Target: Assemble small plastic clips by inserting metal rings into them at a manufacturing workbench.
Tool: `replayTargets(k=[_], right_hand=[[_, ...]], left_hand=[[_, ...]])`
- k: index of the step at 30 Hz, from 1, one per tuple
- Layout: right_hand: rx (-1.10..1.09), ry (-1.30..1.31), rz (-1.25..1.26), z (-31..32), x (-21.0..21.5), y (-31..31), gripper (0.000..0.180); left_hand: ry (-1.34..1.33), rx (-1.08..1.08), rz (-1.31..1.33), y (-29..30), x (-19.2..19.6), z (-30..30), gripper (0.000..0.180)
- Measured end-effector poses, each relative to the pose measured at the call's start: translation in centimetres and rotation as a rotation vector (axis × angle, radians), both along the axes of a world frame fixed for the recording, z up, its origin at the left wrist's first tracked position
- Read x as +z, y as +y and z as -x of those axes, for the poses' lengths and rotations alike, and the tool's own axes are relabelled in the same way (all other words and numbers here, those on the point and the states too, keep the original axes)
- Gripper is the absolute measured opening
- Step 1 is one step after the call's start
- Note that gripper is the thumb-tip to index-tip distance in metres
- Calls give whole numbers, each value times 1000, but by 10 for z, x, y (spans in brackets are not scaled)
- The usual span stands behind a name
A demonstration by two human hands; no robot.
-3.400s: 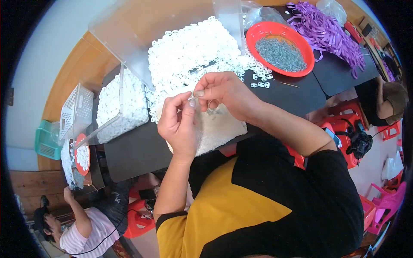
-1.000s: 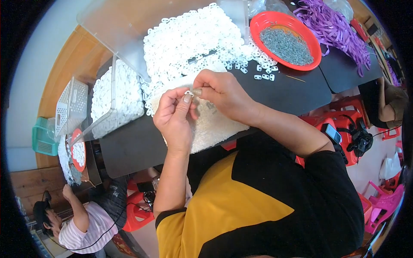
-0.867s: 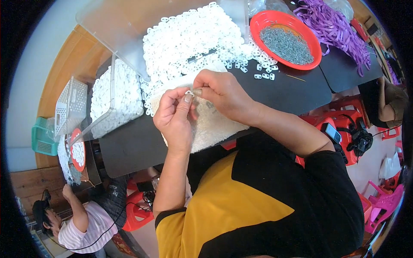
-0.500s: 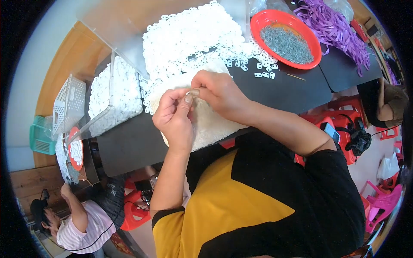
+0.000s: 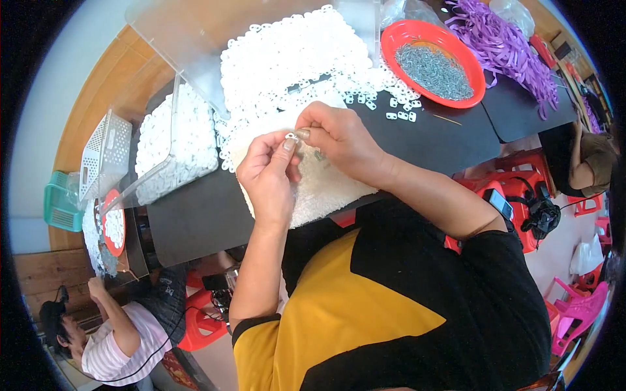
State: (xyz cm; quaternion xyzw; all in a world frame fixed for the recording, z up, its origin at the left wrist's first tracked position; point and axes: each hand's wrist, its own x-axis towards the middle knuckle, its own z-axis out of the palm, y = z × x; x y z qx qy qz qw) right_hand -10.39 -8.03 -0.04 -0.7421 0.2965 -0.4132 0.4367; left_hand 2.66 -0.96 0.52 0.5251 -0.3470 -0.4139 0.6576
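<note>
A person in a black and yellow shirt works over a dark table (image 5: 195, 221), both hands raised close together above a white textured mat (image 5: 326, 189). The left hand (image 5: 267, 179) pinches a small white plastic piece (image 5: 291, 136) between thumb and forefinger, its grip closed on it. The right hand (image 5: 339, 140) meets it from the other side, fingertips (image 5: 304, 134) pressed together at the same piece; whether they hold a separate part is too small to tell.

Just beyond the hands lies a large heap of white plastic pieces (image 5: 293, 62), spilling onto the table, with a few loose pieces (image 5: 398, 114) scattered near a red bowl (image 5: 417, 32) holding small grey metal parts (image 5: 433, 68). A bundle of purple strips (image 5: 502, 42) lies past the bowl. To the person's left, a clear plastic bin (image 5: 176, 146) is filled with more white pieces, and a white perforated basket (image 5: 104, 153) and a green basket (image 5: 59, 202) stand farther out.

At the lower left another person in a pink striped shirt (image 5: 124, 345) sits beside a second red dish (image 5: 114, 221). Red and pink plastic stools (image 5: 580, 313) stand on the floor to the right.
</note>
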Motion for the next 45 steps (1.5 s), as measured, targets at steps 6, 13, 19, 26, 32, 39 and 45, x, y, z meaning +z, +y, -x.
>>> replayTargets(k=[6, 13, 19, 26, 32, 39, 45], right_hand=[[-48, 59, 41, -4, -6, 2, 9], [-57, 48, 83, -7, -8, 7, 7], [-155, 40, 324, -5, -9, 4, 10], [-174, 308, 648, 0, 3, 8, 18], [-156, 441, 690, 3, 9, 9, 21], [-183, 459, 585, 3, 3, 9, 18], [-193, 412, 573, 2, -8, 11, 21]], left_hand=[[-56, -25, -68, 1, -2, -2, 5], [6, -36, -89, 1, -3, 1, 7], [5, -25, -106, 1, 1, 1, 7], [-25, -26, -104, 2, 0, 1, 6], [-23, -43, -111, 3, 0, 2, 5], [-73, -51, -104, 1, -3, 3, 3], [-139, -47, -107, 0, -7, 6, 4]])
